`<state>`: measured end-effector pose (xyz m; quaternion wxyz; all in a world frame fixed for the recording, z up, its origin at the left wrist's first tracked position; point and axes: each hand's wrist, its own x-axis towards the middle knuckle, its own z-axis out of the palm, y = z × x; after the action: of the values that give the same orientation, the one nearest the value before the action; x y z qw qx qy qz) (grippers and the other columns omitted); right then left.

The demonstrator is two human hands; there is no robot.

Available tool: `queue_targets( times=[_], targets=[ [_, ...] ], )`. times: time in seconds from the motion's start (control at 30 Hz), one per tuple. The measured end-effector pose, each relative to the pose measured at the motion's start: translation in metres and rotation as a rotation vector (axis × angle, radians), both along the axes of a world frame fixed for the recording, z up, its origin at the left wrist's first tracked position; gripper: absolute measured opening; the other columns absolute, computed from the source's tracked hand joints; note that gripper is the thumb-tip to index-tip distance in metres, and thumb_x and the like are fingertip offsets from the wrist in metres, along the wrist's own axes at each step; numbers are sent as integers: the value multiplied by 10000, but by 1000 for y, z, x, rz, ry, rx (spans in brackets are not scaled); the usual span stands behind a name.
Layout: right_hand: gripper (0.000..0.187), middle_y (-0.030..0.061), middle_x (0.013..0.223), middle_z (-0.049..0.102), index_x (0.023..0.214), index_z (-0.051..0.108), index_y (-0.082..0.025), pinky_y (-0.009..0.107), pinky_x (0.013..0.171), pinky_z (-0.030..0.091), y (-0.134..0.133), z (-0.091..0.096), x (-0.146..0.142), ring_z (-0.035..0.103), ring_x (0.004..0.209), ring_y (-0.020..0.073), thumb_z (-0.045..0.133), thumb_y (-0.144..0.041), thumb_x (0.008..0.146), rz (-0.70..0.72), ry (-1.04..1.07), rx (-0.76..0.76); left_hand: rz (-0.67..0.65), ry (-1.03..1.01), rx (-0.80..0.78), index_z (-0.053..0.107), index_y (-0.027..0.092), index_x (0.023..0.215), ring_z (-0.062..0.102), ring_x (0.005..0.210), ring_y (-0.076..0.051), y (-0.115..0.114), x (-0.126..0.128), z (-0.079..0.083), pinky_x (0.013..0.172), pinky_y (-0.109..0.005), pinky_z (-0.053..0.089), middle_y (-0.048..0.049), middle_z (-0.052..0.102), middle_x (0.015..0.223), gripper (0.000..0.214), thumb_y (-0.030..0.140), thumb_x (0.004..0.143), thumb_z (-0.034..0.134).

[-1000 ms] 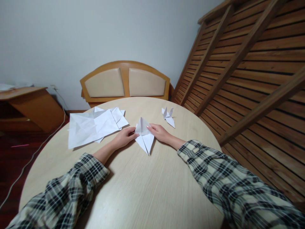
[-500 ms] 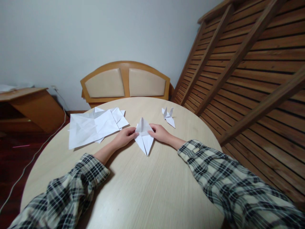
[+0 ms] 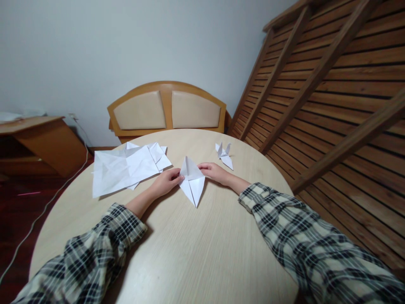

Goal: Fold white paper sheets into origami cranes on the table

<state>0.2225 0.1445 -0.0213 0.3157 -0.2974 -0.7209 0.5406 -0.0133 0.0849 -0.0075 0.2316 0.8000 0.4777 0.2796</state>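
A white sheet of folded paper (image 3: 193, 185), shaped like a kite with a centre slit in its lower half, stands between my two hands over the table. My left hand (image 3: 167, 180) pinches its left corner, thumb in front. At the upper right edge, the fingers of my right hand (image 3: 215, 172) are closed against the paper, with their tips partly behind it. Beyond that hand, a finished white paper crane (image 3: 225, 157) rests on the table.
Creased white sheets (image 3: 118, 171) lie overlapping on the left of the round wooden table (image 3: 190, 261). A padded chair back or headboard (image 3: 167, 105) stands behind it. Wooden slats (image 3: 332, 97) lean at right. A desk (image 3: 41, 143) and a cable (image 3: 47, 207) are at left.
My right thumb has slid off the front of the folded paper toward its right edge, and that hand has shifted slightly right. My left hand keeps its pinch.
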Motion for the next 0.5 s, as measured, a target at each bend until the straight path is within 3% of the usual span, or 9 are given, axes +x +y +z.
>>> queue_targets(
  times=[0.17, 0.5],
  targets=[
    [180, 76, 1035, 708, 980, 704, -162, 369, 949, 450, 2, -1, 3, 632, 963, 200, 598, -219, 846, 77, -37, 88, 4, 1, 1, 511, 192, 728, 453, 654, -158, 0, 0, 1, 630, -284, 333, 21, 490, 686, 229, 352, 890, 482],
    [162, 69, 1001, 713, 966, 705, -156, 353, 912, 458, -1, -3, 0, 630, 923, 188, 601, -237, 872, 52, -48, 80, 8, 17, 10, 431, 204, 676, 415, 621, -145, 2, 1, 0, 610, -285, 313, 35, 430, 653, 265, 357, 888, 470]
  ],
)
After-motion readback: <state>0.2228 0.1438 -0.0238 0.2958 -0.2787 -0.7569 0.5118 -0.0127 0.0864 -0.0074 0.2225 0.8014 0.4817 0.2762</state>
